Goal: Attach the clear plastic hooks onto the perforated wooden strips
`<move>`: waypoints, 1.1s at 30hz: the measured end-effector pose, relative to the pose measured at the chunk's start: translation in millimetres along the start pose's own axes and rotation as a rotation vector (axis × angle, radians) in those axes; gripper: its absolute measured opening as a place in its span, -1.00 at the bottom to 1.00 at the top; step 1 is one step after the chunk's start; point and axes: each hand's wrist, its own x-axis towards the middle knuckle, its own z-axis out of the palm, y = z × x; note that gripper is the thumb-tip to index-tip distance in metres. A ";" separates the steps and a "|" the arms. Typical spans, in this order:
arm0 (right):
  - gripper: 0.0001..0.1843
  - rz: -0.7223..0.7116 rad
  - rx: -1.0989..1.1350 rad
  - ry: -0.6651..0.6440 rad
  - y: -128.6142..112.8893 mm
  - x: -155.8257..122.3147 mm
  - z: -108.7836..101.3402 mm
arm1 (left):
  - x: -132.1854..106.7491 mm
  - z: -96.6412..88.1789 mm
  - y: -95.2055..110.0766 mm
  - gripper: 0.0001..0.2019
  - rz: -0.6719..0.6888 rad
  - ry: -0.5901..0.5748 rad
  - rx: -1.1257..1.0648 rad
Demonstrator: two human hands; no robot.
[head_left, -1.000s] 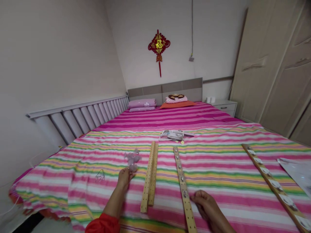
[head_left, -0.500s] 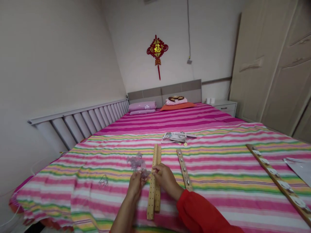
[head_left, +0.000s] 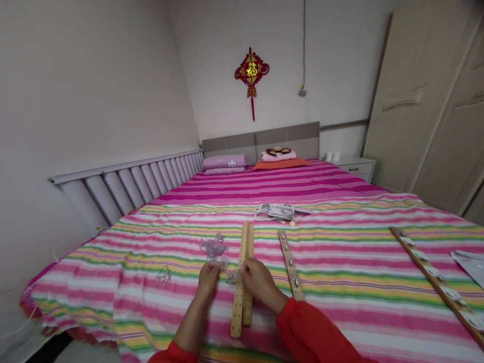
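Note:
My right hand [head_left: 259, 280] is pinched on the edge of a small clear plastic bag [head_left: 233, 277], which lies over two perforated wooden strips [head_left: 237, 307] placed side by side. Whatever is inside the bag is too small to make out. Left of the strips, my left hand [head_left: 208, 276] has its fingers curled closed; what they hold, if anything, is hidden. Just beyond it is a loose heap of crumpled clear plastic bags [head_left: 214, 247]. To the right lies another wooden strip [head_left: 291, 264] with small metal fittings along it.
A longer wooden strip [head_left: 434, 282] bearing round white pieces lies far right, beside a white packet [head_left: 469, 267]. Ahead is a clear pouch [head_left: 275, 212]. Some thin wire-like loops [head_left: 164, 275] rest on the striped sheet [head_left: 143, 312]. A railing [head_left: 113, 174] borders the left side.
My left hand has drawn back left from the strips, apart from my right hand. The small plastic bag now shows at my right fingertips. The view has shifted slightly.

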 end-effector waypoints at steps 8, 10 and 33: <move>-0.86 -0.006 0.067 -0.103 24.5 -20.4 -46.9 | 0.7 -14.4 5.5 -0.71 0.136 0.082 0.212; -0.88 -0.015 0.099 -0.131 31.2 -28.8 -57.9 | 0.2 -17.6 9.2 -0.75 0.177 0.118 0.286; -0.86 0.011 0.325 -0.252 74.0 -113.1 -95.6 | -178.4 70.6 43.4 -0.71 -0.067 -0.767 0.074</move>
